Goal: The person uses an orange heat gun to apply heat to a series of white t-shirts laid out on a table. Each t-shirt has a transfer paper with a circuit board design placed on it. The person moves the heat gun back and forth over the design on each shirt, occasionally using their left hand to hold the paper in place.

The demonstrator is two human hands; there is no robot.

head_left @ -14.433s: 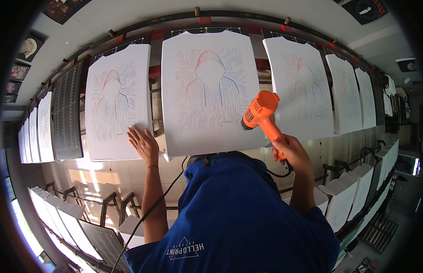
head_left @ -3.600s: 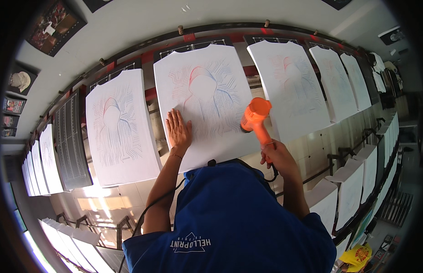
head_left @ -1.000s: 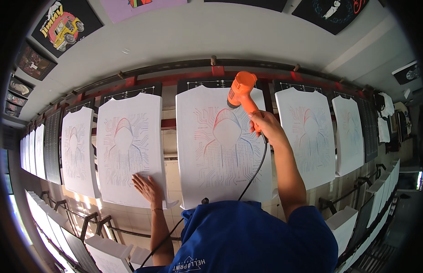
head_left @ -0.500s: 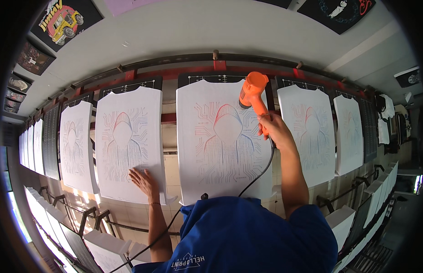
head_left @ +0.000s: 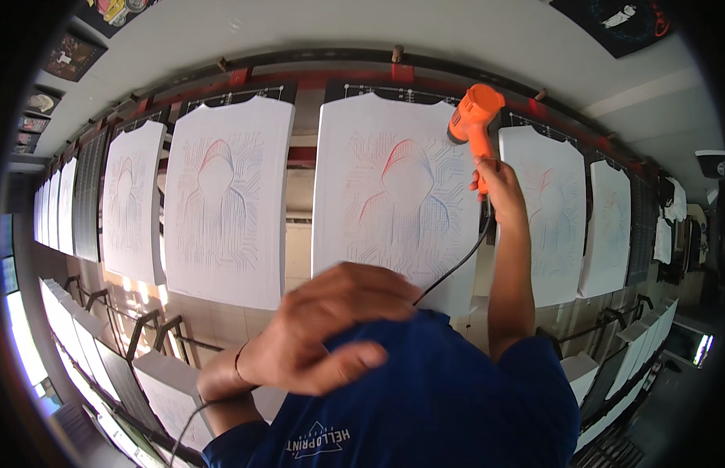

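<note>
Two hands are at work; my right hand [head_left: 499, 187] has its grip closed around the handle of the orange heat gun [head_left: 472, 117], raised with the nozzle just beside the upper right of the white printed shirt [head_left: 394, 195]; its black cord [head_left: 456, 265] hangs below my wrist; my left hand [head_left: 323, 327] hovers low, fingers loosely curled, holding nothing; another printed shirt [head_left: 222, 203] hangs beyond it.

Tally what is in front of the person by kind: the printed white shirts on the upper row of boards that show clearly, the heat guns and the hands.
Printed white shirts, clearly shown on the upper row: 5, the nearest one being under the gun; more at the far left are too small to count.
Orange heat gun: 1, held in the right hand.
Hands: 2, the left hand raised close to the camera.
Total: 8.
</note>
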